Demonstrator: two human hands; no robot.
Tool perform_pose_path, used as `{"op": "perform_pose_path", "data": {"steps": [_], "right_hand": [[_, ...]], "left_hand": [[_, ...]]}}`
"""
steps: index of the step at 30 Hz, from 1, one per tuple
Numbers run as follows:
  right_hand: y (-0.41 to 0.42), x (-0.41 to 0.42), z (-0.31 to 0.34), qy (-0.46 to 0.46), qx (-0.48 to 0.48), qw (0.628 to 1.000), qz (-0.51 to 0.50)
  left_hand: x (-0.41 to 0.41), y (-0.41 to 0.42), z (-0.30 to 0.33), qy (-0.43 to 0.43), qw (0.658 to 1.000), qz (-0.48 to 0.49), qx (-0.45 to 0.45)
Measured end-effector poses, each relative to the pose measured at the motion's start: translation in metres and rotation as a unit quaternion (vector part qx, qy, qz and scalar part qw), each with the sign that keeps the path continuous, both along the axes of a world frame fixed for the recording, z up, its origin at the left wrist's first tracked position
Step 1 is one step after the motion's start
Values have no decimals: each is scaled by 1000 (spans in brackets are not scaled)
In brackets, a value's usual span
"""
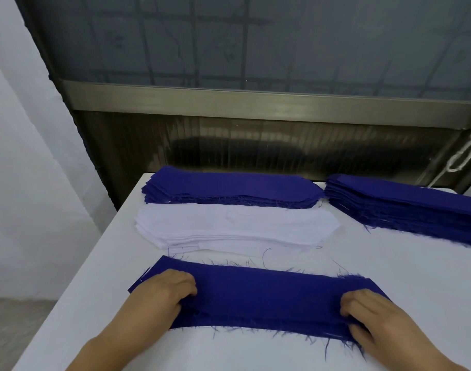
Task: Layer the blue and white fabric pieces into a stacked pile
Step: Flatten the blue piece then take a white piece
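A long blue fabric piece point(261, 298) with frayed edges lies flat across the near part of the white table point(389, 266). My left hand point(164, 293) rests on its left end with fingers curled down onto the cloth. My right hand point(368, 317) grips its right end, the thumb at the near edge. Behind it sits a pile of white fabric pieces point(234, 228). Further back lies a pile of blue pieces point(229, 187). A second, thicker blue pile point(405, 207) lies at the back right.
The table's left edge point(95, 263) drops to a white wall and floor. A dark metal-framed panel point(255, 103) stands right behind the table. A white cord point(467, 151) hangs at the far right.
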State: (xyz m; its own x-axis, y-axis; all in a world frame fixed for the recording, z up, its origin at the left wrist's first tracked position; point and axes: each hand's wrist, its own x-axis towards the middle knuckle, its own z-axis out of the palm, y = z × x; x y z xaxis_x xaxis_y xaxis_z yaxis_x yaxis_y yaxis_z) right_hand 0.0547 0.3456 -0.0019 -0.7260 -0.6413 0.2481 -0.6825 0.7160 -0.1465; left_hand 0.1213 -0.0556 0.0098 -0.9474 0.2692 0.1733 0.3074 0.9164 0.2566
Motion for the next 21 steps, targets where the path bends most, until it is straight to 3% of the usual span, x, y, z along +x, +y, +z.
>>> {"op": "perform_pose_path", "data": {"steps": [6,9,12,16,21], "right_hand": [[9,-2,3,-7,-26,999,-19],[16,-13,3,30,-12,998,-52],[14,-28,8,-12,17,994,-103],[-16,-56,20,-25,-39,994,-102],[-69,-113,27,-44,-93,992,-69]], "left_hand": [[4,-11,-5,-9,1000,-1,24],[7,-28,-4,-20,999,40,21],[-7,-39,1,-40,996,83,-8],[-49,-20,10,-4,995,89,-46],[-116,38,19,59,997,31,30]]}}
